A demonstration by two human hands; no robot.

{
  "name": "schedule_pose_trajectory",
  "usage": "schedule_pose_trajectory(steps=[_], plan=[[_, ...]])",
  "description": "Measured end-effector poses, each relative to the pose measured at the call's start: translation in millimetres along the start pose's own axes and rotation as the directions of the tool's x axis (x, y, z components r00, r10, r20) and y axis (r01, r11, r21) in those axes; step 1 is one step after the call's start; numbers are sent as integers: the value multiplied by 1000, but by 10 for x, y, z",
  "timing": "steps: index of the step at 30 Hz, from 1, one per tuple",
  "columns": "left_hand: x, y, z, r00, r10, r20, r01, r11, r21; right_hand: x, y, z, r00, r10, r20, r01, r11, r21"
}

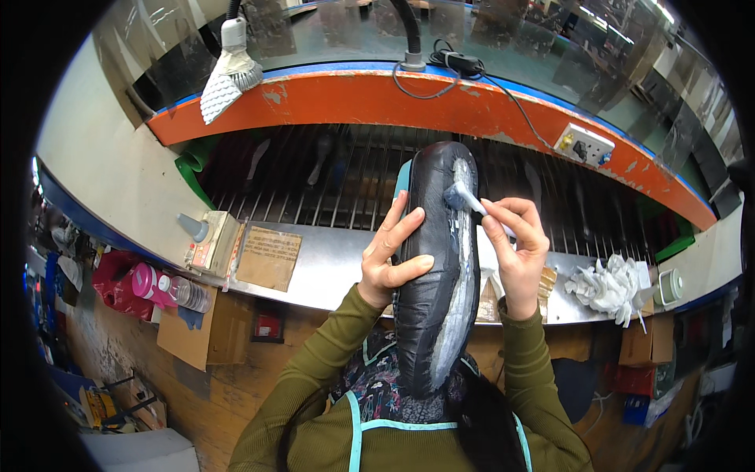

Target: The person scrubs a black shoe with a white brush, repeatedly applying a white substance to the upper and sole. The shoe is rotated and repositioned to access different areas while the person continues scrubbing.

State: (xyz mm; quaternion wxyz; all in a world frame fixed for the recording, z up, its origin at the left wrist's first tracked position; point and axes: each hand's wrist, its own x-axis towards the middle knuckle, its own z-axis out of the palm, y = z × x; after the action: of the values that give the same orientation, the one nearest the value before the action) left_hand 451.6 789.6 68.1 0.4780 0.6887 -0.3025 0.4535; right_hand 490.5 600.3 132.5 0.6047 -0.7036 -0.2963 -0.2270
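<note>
Two hands are engaged on one black shoe upper [436, 267] mounted on a last, bottom side facing up, held between them above the lap. Left hand [392, 256] grips its left flank, thumb pressed across the leather, fingers spread upward. Right hand [515, 248] pinches a small brush [464, 197], bristles touching the upper end of the bottom surface. A pale grey coating streaks the bottom on the right-hand side. Judged step: adhesive or primer application along the lasting margin, partly done. Next stroke calls for steady support and an even run along the uncoated edge. Beyond both hands lies a metal bench edge [330, 275]; white rags [609, 287] sit right of the right hand.
</note>
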Motion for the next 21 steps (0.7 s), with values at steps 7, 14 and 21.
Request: schedule_pose_trajectory(steps=[7,14,21], plan=[[42,29,-131,999,36,19,-36,999,16,343,-13,75,987,-156,-44,152,985,-78],[96,36,-261,998,-11,65,8,999,39,440,14,55,974,-222,43,225,972,-70],[97,-74,-230,982,183,35,-186,979,89,319,57,-3,977,-172,123,180,982,-57]])
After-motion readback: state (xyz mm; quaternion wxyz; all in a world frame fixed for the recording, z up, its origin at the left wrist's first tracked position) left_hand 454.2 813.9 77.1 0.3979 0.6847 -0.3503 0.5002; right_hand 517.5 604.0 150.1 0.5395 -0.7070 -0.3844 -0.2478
